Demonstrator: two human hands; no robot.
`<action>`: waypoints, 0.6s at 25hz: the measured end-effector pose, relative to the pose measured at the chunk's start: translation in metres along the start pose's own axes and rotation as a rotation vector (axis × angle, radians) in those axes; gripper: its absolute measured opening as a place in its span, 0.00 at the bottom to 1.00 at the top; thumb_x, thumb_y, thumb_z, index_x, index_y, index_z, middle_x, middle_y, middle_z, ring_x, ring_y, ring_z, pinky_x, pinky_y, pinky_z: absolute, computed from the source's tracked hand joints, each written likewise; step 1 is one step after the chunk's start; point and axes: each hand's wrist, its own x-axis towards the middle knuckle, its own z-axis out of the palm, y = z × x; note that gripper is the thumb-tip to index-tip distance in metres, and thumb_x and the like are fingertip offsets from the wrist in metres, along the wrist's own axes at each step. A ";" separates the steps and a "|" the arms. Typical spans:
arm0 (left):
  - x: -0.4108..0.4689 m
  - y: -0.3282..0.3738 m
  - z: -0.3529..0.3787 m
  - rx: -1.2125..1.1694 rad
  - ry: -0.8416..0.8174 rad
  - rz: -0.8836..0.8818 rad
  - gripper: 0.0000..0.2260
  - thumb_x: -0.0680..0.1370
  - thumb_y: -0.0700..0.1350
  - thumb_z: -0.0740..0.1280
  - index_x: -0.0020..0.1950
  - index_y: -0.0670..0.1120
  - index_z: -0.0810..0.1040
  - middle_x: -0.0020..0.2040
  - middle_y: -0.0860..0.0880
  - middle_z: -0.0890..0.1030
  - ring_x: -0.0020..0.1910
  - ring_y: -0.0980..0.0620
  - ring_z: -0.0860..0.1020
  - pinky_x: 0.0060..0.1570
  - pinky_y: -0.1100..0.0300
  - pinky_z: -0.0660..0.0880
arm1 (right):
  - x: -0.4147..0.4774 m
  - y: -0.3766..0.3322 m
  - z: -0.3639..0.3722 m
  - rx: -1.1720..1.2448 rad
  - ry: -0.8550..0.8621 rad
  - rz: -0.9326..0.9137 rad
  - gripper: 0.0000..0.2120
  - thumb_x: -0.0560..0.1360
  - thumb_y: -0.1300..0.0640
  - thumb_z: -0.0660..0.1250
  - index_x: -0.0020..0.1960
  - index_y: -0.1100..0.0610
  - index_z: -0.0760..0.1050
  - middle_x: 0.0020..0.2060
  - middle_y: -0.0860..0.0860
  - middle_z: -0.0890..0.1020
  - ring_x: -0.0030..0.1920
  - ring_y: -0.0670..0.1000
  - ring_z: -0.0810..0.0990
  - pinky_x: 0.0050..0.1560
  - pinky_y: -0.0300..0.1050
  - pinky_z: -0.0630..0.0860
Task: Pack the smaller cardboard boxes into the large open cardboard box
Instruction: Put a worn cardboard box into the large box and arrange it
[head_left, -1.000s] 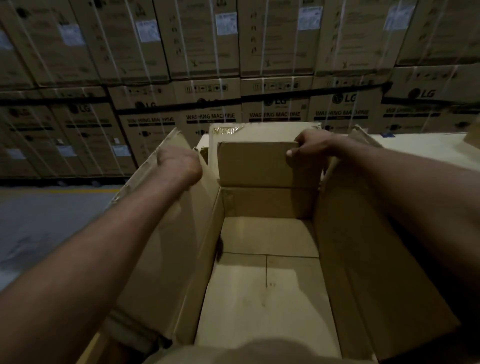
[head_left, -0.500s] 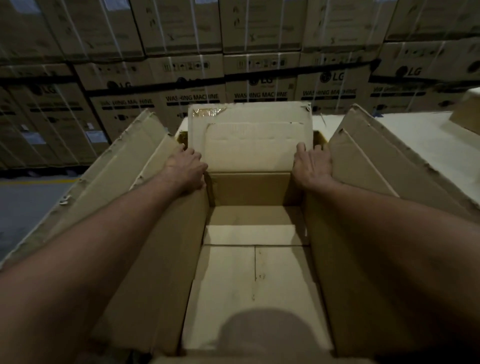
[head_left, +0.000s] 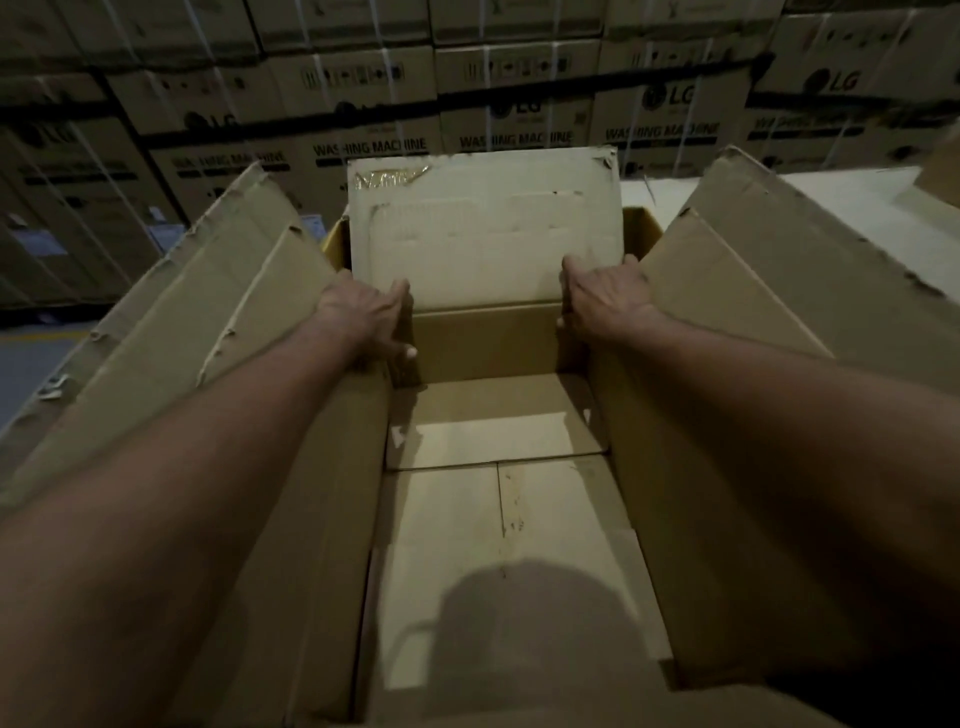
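The large open cardboard box (head_left: 498, 519) stands right below me with nothing inside it. Its far flap (head_left: 483, 234) stands upright, while the left flap (head_left: 208, 338) and right flap (head_left: 779, 270) lean outward. My left hand (head_left: 363, 317) rests on the left wall's top edge at the far corner, fingers straight and thumb pointing down inside. At the far right corner my right hand (head_left: 602, 301) presses flat against the right wall. Neither hand holds anything. A corner of a smaller cardboard box (head_left: 940, 166) shows at the right edge.
Stacked washing-machine cartons (head_left: 467, 104) form a wall behind the box. A pale flat surface (head_left: 883, 208) lies to the right, carrying the smaller box. Grey floor (head_left: 31, 364) shows at the left. My shadow falls on the box bottom.
My hands let go of the far flap and side flap edges and came down flat at the far corners. The side flaps spread outward.
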 end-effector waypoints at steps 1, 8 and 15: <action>0.002 -0.003 -0.002 -0.046 -0.028 0.006 0.33 0.78 0.70 0.61 0.71 0.48 0.59 0.54 0.43 0.79 0.49 0.45 0.78 0.52 0.50 0.70 | -0.001 0.002 -0.001 0.020 -0.019 0.009 0.22 0.79 0.41 0.65 0.61 0.52 0.60 0.45 0.54 0.77 0.49 0.57 0.80 0.50 0.53 0.66; -0.009 0.002 -0.001 0.071 0.000 0.022 0.31 0.78 0.66 0.65 0.74 0.51 0.61 0.63 0.42 0.79 0.63 0.43 0.76 0.68 0.43 0.66 | -0.017 -0.006 0.001 -0.112 -0.092 0.032 0.27 0.77 0.35 0.65 0.64 0.52 0.60 0.50 0.55 0.78 0.51 0.56 0.77 0.61 0.55 0.68; -0.078 0.009 -0.018 0.387 -0.557 0.179 0.60 0.54 0.86 0.61 0.82 0.61 0.57 0.84 0.50 0.55 0.82 0.39 0.52 0.76 0.29 0.46 | -0.152 -0.032 0.003 -0.608 -0.425 -0.191 0.41 0.77 0.28 0.51 0.83 0.50 0.54 0.82 0.65 0.48 0.79 0.73 0.41 0.68 0.84 0.37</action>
